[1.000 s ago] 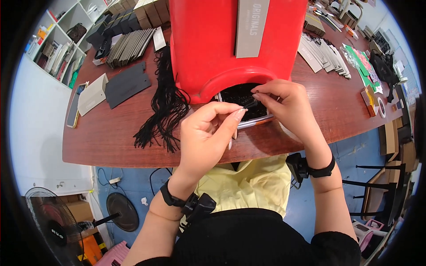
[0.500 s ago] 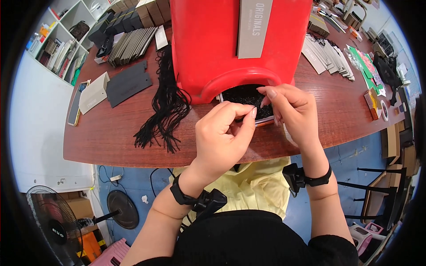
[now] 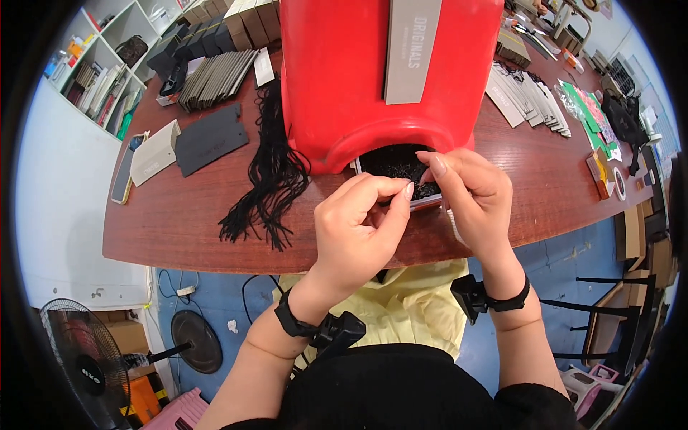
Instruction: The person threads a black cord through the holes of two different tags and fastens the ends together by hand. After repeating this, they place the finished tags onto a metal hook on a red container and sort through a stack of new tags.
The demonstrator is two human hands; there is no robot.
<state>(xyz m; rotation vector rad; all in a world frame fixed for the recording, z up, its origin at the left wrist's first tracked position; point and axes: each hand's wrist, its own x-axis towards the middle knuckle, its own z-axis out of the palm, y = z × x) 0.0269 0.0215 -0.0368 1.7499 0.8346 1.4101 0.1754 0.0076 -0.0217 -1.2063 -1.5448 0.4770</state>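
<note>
Both my hands are close together above the table's near edge, in front of the arched opening of a red plastic stool (image 3: 337,93). My left hand (image 3: 358,226) is closed, thumb and index finger pinched together. My right hand (image 3: 479,193) pinches too, its fingertips just right of the left ones. Something small and dark shows between the fingertips, too small to name. Under the arch, partly behind my fingers, sits a shallow tray (image 3: 428,203) of tiny black pieces (image 3: 393,159). A long grey card tag (image 3: 410,61) lies against the stool. Left of it lies a bundle of black cords (image 3: 269,175).
On the reddish-brown table (image 3: 172,233), a dark card (image 3: 210,141), a beige card (image 3: 155,154) and a row of grey tags (image 3: 215,80) lie left. More light tags (image 3: 527,97) and a yellow box (image 3: 600,172) lie right. A fan (image 3: 86,362) stands lower left.
My view has shifted slightly, so the stool and table sit a little lower. My hands keep nearly the same pinched pose, and more of the tray's black pieces shows.
</note>
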